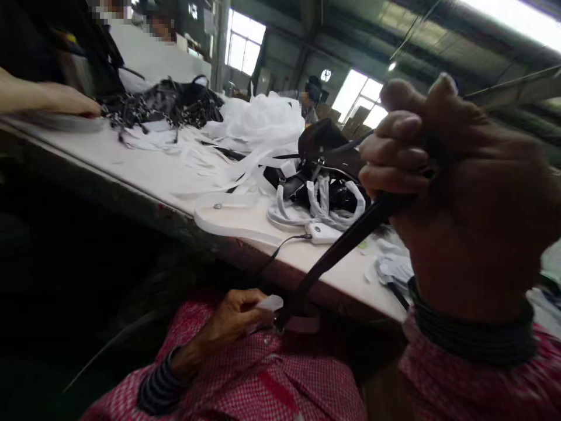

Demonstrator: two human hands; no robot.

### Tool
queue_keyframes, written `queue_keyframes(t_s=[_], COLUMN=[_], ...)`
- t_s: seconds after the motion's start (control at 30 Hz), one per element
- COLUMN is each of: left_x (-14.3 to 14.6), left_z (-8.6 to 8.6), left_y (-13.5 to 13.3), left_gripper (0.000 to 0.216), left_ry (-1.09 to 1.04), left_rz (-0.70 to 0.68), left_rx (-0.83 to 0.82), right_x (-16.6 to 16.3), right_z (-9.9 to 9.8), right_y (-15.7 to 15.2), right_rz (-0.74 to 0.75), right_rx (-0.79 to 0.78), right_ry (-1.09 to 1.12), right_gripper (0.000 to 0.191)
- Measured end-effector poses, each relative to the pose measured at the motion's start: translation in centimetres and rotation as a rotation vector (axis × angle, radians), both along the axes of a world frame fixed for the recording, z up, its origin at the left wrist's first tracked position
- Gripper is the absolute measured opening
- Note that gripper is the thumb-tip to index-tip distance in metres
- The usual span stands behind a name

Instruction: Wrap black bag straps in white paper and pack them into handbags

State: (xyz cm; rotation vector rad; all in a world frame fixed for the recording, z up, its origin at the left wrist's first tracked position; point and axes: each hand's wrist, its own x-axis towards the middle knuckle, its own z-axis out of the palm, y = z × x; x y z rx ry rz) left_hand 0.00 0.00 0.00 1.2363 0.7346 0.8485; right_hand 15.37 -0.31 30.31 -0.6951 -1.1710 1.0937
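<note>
My right hand [456, 193] is raised close to the camera in a fist, gripping a dark leather strap [346, 240] that runs down and left to my lap. My left hand [234, 318] rests low against my red checked apron, fingers pinched on a small white paper piece [270, 303] at the strap's lower end. The strap leads from a dark handbag [322, 152] lying on the table [144, 169], its handles wrapped in white paper.
White paper strips and plastic wrapping [263, 120] lie across the table, with a heap of dark bags and chains [166, 105] at the far left. Another person's hand [65, 100] rests on the table's left end. A person stands farther back near the windows.
</note>
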Motion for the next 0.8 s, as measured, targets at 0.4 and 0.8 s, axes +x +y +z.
queue_keyframes(t_s=[0.4,0.8], left_x=[0.5,1.2], left_z=[-3.6,-3.9], left_y=[0.3,-0.5], left_gripper=[0.035,0.026], left_ry=[0.029,0.035], left_rz=[0.028,-0.015], left_rx=[-0.084,-0.036], right_x=[-0.1,0.0], right_z=[0.2,0.3], right_y=[0.4,0.3], right_rz=[-0.040,-0.048], right_rx=[0.051,-0.008], right_ry=[-0.011,0.017], right_gripper=[0.042,0.041])
